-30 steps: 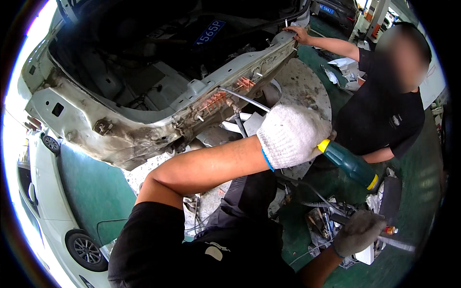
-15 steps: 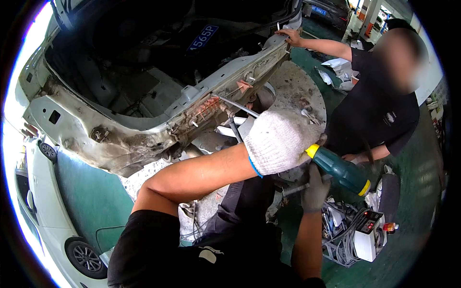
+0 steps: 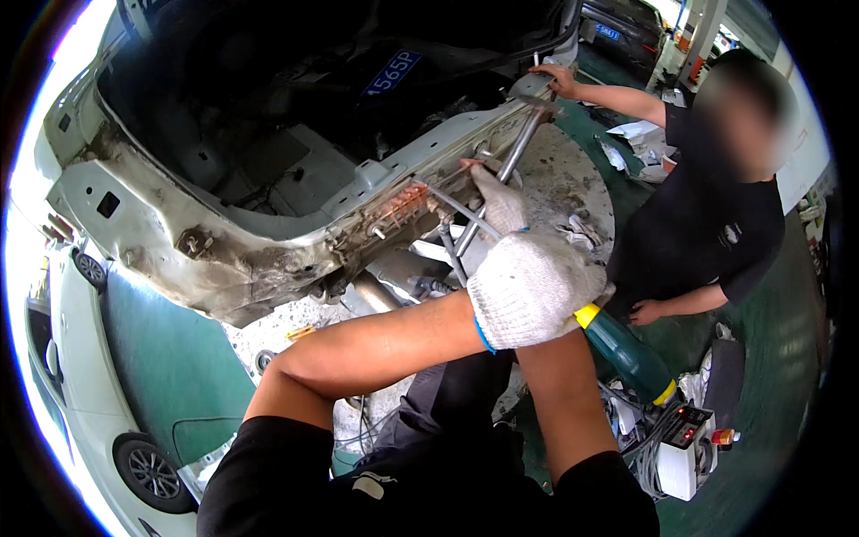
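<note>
My left hand (image 3: 537, 286), in a white knitted glove, is closed round a green tool with yellow bands (image 3: 628, 353). From the glove a thin metal rod (image 3: 461, 208) runs to a row of copper-coloured pins (image 3: 404, 204) on the car's rear panel (image 3: 268, 234). Beyond it, my gloved right hand (image 3: 504, 201) reaches up to that panel, its arm passing beneath the left glove. A long-handled metal hammer (image 3: 517, 154) slants across the right hand, apparently gripped in it, head uppermost. One right finger extends to a small orange piece by the panel; whether it touches is unclear.
A co-worker in black (image 3: 693, 228) stands at the right, one hand (image 3: 559, 80) on the car's edge. Cables and a box with a lit display (image 3: 685, 427) lie at lower right. A white car (image 3: 76, 358) stands at left, a dark car (image 3: 622, 36) at the back.
My right hand has moved up and forward from below the green tool to the panel, bringing the metal bar with it. The co-worker's lower hand has shifted away from the green tool.
</note>
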`<state>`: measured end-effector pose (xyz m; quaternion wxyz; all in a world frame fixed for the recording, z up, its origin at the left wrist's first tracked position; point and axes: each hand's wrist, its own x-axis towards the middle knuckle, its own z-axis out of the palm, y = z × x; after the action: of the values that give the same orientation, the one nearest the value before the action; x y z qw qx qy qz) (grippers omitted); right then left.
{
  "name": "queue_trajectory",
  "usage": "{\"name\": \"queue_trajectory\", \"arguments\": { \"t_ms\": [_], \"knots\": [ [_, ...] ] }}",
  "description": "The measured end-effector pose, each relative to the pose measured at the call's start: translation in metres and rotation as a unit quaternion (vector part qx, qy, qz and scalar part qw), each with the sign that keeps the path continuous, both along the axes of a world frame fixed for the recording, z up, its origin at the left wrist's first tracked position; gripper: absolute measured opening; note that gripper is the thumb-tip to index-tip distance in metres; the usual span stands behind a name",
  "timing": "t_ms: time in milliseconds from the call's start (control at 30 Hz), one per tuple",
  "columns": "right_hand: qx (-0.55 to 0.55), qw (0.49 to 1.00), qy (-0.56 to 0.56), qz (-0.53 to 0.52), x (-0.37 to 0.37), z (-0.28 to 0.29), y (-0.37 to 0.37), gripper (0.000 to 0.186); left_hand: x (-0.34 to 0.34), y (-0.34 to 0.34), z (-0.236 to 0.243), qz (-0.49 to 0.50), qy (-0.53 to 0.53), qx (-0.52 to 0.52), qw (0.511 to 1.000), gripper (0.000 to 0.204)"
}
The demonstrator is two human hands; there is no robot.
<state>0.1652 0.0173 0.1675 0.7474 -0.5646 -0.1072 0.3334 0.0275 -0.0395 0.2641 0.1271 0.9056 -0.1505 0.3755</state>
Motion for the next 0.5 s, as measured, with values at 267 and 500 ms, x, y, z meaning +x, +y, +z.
{"name": "queue_trajectory", "arguments": {
  "t_ms": [267,500],
  "knots": [
    [-0.048,0.991,-0.112,-0.061,0.046,-0.054,-0.015,0.017,-0.009,0.004,-0.012,0.009,0.020,-0.010,1.000,0.018],
    [-0.110,0.969,-0.214,-0.061,0.021,-0.091,-0.080,0.017,-0.020,0.002,0.008,-0.043,-0.052,-0.051,0.996,0.020]
  ]
}}
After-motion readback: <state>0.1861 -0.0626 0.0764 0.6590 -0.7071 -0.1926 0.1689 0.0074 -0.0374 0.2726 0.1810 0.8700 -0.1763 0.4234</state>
